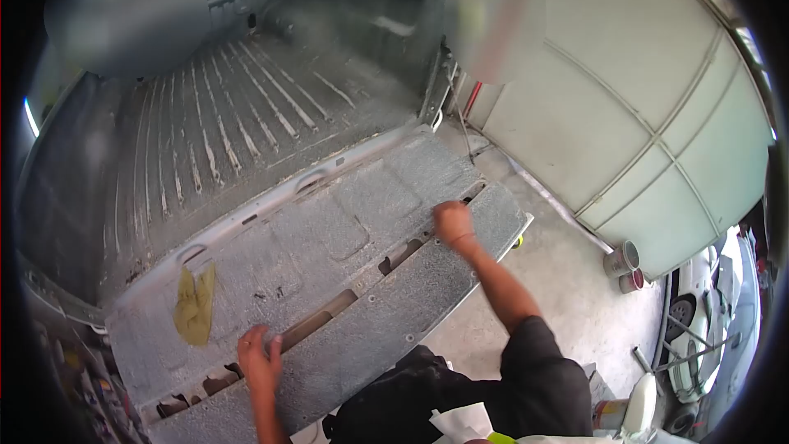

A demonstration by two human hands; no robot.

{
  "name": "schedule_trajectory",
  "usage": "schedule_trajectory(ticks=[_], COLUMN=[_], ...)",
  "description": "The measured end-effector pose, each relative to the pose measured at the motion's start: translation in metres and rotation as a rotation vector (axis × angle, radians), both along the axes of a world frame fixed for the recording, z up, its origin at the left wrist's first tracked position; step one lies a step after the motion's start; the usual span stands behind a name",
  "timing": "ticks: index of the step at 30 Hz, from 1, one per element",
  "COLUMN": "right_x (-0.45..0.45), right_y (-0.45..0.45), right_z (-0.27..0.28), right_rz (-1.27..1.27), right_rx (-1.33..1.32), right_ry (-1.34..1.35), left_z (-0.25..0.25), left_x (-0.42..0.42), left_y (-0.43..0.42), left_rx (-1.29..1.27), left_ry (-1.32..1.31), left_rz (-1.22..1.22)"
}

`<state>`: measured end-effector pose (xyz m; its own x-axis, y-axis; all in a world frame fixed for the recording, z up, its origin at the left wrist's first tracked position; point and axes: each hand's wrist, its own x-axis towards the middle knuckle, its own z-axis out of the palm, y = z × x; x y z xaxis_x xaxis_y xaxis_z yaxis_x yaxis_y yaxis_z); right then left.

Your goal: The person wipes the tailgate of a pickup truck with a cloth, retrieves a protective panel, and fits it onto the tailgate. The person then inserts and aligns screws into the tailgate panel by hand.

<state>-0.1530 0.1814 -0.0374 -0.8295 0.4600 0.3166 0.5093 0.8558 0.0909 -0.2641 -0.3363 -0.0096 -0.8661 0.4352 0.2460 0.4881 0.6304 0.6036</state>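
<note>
Tailgate: The long, scuffed grey metal tailgate (320,234) lies lowered between the ribbed dark-grey truck bed (222,115) and the person whose hands I guide.
Slot: A long, narrow recess with brownish openings (320,318) runs along the tailgate; its edges look rough, so I would keep fingertips from dragging along them.
Left hand: The left hand (259,358) is at the slot's lower-left stretch, fingers parted and loosely bent, with nothing visible in its grasp. I would set it flat on the metal beside the opening for steady support.
Right hand: The right hand (452,222) is curled by the slot's far right end; I cannot tell whether it grips anything. I would keep that wrist loose and any pressure light and even.
Cloth: The creased olive-yellow sheet, cloth or paper (195,308), lies on the tailgate, apart from both hands. I would work around it so that it does not bunch under a palm.
Reach: The hands are well apart, so I would balance the body before leaning, judging footing from the pale concrete floor (534,296).
</note>
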Motion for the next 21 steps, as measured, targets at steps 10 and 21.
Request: schedule_trajectory(ticks=[10, 21], right_x=[0.051, 0.080], right_y=[0.149, 0.196], right_z=[0.005, -0.016], right_rz=[-0.130, -0.189], right_rx=[-0.281, -0.407], right_ry=[-0.084, 0.260], left_z=[-0.004, -0.047], left_x=[0.061, 0.058], left_y=[0.234, 0.418], left_rx=[0.138, -0.114], left_ry=[-0.120, -0.012], left_rz=[-0.299, -0.474])
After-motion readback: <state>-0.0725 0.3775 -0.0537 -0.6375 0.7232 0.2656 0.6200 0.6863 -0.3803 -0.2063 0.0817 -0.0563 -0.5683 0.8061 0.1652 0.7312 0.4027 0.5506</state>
